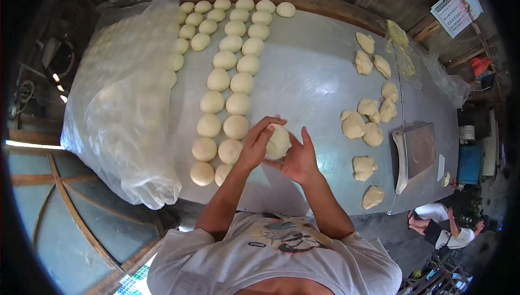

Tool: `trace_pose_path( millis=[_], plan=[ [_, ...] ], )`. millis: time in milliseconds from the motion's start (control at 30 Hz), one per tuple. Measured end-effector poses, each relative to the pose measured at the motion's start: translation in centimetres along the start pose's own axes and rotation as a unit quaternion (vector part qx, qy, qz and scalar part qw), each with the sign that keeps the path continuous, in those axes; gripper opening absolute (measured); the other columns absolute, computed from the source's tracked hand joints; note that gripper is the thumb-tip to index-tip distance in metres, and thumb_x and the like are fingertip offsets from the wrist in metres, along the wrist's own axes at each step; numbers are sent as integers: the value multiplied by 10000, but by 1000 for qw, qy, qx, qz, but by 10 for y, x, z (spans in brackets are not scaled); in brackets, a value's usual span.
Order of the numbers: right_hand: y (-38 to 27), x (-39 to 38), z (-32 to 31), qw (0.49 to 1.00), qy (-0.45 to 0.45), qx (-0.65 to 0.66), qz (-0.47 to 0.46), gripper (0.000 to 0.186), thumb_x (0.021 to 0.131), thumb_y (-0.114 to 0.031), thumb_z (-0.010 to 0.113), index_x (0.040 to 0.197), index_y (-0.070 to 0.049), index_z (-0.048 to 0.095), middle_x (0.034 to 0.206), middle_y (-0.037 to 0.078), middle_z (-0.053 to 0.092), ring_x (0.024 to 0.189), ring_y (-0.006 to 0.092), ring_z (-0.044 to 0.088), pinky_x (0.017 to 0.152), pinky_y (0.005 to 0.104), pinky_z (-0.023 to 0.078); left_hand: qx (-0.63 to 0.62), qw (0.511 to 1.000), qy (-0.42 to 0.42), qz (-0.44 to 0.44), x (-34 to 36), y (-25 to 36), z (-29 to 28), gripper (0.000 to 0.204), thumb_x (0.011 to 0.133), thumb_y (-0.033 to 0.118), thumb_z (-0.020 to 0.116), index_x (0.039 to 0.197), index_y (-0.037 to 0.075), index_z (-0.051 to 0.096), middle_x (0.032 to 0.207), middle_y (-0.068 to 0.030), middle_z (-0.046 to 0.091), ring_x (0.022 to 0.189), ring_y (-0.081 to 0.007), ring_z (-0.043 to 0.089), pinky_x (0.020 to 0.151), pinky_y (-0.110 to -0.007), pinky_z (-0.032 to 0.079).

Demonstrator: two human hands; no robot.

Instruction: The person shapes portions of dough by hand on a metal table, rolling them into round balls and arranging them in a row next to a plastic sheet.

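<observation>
Between my hands, over the metal tabletop, is a smooth, pale dough ball. My left hand curves round its left side with the fingers over the top. My right hand cups it from the right and below, thumb raised; some of its fingers are hidden under the dough. Just left of my hands, two long rows of round dough balls run from the near edge to the far edge. Off to the right lie several rough, unshaped dough pieces in loose clusters.
A clear plastic sheet covers more dough balls at the left of the metal table. A flat-topped scale stands at the right, with crumpled plastic bags beyond it. Another person sits at the lower right, away from the table.
</observation>
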State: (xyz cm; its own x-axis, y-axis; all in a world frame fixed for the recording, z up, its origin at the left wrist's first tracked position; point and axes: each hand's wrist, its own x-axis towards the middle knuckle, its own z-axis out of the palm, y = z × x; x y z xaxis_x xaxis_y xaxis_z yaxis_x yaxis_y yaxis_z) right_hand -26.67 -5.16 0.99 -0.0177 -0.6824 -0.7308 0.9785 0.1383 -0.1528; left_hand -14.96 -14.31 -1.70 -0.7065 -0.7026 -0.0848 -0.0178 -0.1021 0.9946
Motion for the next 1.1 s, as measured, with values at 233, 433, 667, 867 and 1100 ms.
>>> trace_pose_path(
  millis=[233, 433, 667, 867, 1100],
  plan=[
    [-126, 72, 134, 683, -122, -374, -616, 566, 963, -224, 621, 1444, -29, 396, 1431, 167, 434, 1291, 306, 463, 1082, 398, 393, -123, 959, 149, 206, 100, 10, -77, 584, 1025, 499, 406, 1262, -15, 549, 1408, -233, 504, 1366, -349, 439, 1149, -475, 314],
    [-282, 277, 203, 240, 88, -491, -833, 600, 858, -195, 737, 1387, -57, 490, 1422, 228, 417, 1240, 408, 470, 1039, 470, 408, -114, 952, 281, 50, 102, -59, -122, 403, 1043, 364, 430, 1094, -15, 558, 1075, -175, 645, 1018, -273, 622, 979, -422, 464],
    [-301, 466, 106, 297, 251, -758, -524, 675, 960, -561, 487, 1547, -289, 295, 1594, 236, 204, 1411, 561, 227, 1136, 643, 248, -151, 946, 285, 11, 114, -99, -136, 425, 1027, 420, 449, 1070, 12, 559, 1004, -159, 647, 961, -259, 620, 877, -394, 488],
    [-421, 374, -14, 127, 520, -681, -499, 719, 910, -577, 536, 1524, -253, 350, 1561, 230, 279, 1382, 531, 300, 1044, 723, 285, -143, 943, 300, -14, 122, -115, -149, 354, 990, 357, 483, 1044, 21, 579, 957, -118, 612, 923, -237, 600, 827, -392, 487],
    [-440, 243, -111, 236, 553, -715, -357, 445, 911, -441, 623, 1207, -112, 579, 1339, 204, 545, 1112, 446, 593, 816, 515, 528, -85, 956, 281, -2, 125, -106, -106, 403, 1021, 387, 439, 1022, 9, 579, 963, -102, 614, 882, -223, 596, 862, -370, 482]
  ],
)
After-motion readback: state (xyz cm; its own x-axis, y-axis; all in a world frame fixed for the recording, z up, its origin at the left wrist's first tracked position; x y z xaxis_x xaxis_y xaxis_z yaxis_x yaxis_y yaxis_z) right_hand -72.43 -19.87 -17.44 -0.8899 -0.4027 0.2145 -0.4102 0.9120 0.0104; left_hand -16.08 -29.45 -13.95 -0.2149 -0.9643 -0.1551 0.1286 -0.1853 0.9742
